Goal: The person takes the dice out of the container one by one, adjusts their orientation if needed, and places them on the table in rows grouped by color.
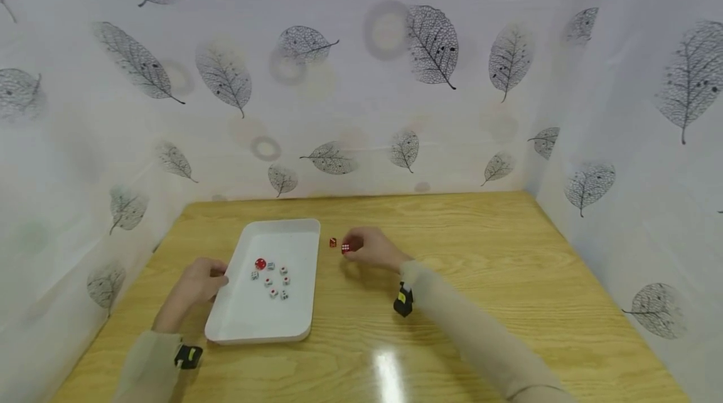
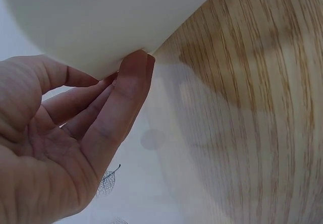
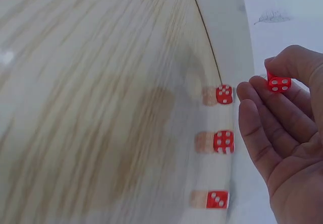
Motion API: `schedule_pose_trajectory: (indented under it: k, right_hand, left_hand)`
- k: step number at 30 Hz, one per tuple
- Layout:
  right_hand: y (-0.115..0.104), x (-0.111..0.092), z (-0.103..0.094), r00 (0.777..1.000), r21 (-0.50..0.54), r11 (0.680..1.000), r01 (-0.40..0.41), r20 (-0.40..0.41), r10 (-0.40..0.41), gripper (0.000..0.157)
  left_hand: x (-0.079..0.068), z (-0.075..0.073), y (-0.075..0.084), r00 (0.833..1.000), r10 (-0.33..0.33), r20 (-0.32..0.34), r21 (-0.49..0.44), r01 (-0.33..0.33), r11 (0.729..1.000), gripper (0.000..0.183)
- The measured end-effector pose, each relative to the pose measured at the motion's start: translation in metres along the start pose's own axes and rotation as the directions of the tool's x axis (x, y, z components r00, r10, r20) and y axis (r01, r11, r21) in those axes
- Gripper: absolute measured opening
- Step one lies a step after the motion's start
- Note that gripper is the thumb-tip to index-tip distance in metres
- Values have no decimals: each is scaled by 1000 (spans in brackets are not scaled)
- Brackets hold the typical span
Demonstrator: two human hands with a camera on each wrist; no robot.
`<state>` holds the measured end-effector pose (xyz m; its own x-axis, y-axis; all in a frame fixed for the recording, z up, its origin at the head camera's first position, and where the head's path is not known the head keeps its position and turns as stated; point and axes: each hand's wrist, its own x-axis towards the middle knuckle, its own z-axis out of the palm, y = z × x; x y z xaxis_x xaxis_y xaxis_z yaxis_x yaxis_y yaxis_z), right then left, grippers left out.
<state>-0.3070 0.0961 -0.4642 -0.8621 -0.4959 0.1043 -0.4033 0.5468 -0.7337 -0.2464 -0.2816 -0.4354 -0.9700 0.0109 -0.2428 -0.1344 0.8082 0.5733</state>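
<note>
My left hand (image 1: 199, 280) grips the left edge of a shallow white tray (image 1: 257, 321); in the left wrist view its thumb and fingers pinch the tray's rim (image 2: 96, 37). Inside the tray lie several small white dice (image 1: 284, 295) and one rounded red piece (image 1: 260, 263) with pale dots. To the right of the tray, my right hand (image 1: 373, 247) is low over the table. In the right wrist view that hand (image 3: 290, 138) pinches a red die (image 3: 279, 85) between thumb and finger. Three more red dice (image 3: 223, 142) stand in a row on the table beside it.
The wooden table (image 1: 480, 252) extends to the right of the tray. A pale curtain (image 1: 361, 95) printed with grey leaves surrounds its back and sides. One red die (image 1: 332, 242) sits between the tray and my right hand. Both wrists carry a small black camera (image 1: 403, 299).
</note>
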Motion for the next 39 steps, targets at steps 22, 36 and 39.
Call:
schedule_pose_trajectory:
  k: [22,36,39]
  right_hand:
    - [38,-25,-35,997,20,998,-67,-27,67,23]
    - [63,-34,-69,984,-67,986,-154,-98,147,24]
    - [69,-37,-74,983,-106,981,-162,-98,152,23]
  left_hand:
    - [-4,-1,3,1000,17,-15,8,-17,1000,35]
    - [-3,1,-2,1000,25,-12,13,-25,1000,35]
    - [-2,1,-1,1000,21,-9,18,-21,1000,36]
